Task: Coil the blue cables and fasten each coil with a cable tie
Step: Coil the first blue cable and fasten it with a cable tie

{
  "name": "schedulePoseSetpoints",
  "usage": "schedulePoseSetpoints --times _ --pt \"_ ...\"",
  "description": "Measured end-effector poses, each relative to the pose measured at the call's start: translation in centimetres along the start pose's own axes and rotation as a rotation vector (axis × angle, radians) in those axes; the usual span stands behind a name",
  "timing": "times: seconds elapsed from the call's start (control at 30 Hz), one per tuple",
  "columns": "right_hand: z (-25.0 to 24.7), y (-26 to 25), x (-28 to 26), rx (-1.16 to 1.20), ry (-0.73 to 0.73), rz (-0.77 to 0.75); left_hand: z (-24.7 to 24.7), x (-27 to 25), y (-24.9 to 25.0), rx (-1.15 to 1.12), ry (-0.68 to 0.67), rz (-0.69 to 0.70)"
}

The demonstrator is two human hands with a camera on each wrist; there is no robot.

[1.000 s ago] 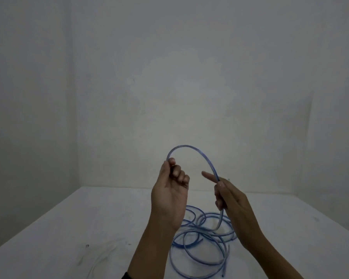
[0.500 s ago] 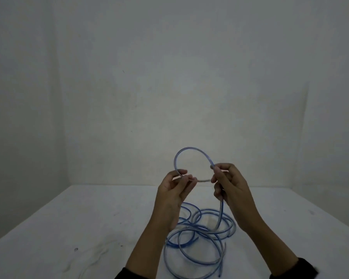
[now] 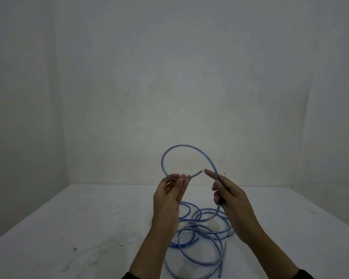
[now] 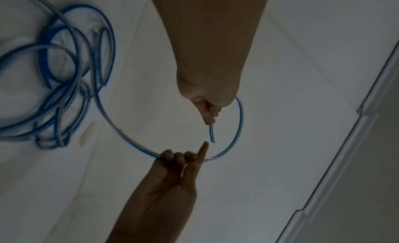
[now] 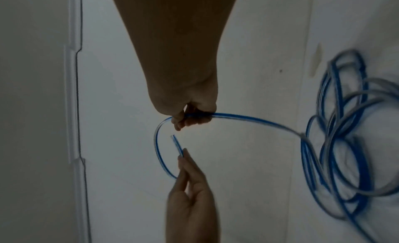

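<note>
A thin blue cable (image 3: 186, 146) arcs in the air between my two hands above a white table. My left hand (image 3: 176, 181) pinches the cable near its free end (image 3: 197, 173), which sticks out to the right. My right hand (image 3: 220, 190) grips the cable lower down with curled fingers while its index finger (image 3: 210, 174) points at the free end. The rest of the cable lies in loose loops (image 3: 201, 234) on the table below. The left wrist view shows the free end (image 4: 212, 133) and the loop (image 4: 238, 127); the right wrist view shows the loops (image 5: 341, 144).
The white table (image 3: 89, 228) meets grey walls at the back and both sides. A pale thin strand (image 3: 85, 266), maybe a tie, lies at the front left. A small pale strip (image 4: 86, 132) lies beside the cable pile.
My hands have drawn slightly apart, and the right hand's index finger has come off the cable end and now points at it. The arc has widened.
</note>
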State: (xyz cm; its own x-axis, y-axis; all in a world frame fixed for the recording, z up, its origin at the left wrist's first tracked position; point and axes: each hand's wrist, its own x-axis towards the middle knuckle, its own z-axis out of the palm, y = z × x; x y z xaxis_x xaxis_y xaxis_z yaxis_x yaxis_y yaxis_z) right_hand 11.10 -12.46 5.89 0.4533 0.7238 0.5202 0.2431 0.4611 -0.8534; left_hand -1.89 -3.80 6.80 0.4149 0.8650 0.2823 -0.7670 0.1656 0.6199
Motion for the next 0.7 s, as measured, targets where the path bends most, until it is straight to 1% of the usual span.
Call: schedulePoseSetpoints --times 0.07,0.17,0.27,0.37,0.47,0.6,0.7 --pt "1.0 -0.5 0.0 0.127 0.002 0.031 0.2 -0.3 -0.6 -0.048 0.001 -0.034" --pt "2.3 -0.9 -0.4 0.254 -0.007 0.098 0.3 -0.5 -1.2 -0.111 -0.003 -0.085" --pt "2.5 -0.9 -0.7 0.340 -0.050 0.139 0.3 -0.7 -1.5 -0.056 -0.021 -0.102" --pt "2.3 -0.7 -0.4 0.364 -0.069 0.142 0.3 -0.7 -1.7 0.071 -0.029 -0.126" --pt "2.2 -0.7 -0.1 0.391 -0.055 0.139 0.2 -0.6 -1.9 0.120 -0.059 -0.155" --pt "1.9 -0.9 0.1 0.332 -0.018 0.100 0.1 -0.8 -1.8 0.178 -0.089 -0.175" --pt "1.9 -0.7 0.4 0.298 0.014 0.078 -0.1 -0.8 -1.8 0.218 -0.143 -0.211"
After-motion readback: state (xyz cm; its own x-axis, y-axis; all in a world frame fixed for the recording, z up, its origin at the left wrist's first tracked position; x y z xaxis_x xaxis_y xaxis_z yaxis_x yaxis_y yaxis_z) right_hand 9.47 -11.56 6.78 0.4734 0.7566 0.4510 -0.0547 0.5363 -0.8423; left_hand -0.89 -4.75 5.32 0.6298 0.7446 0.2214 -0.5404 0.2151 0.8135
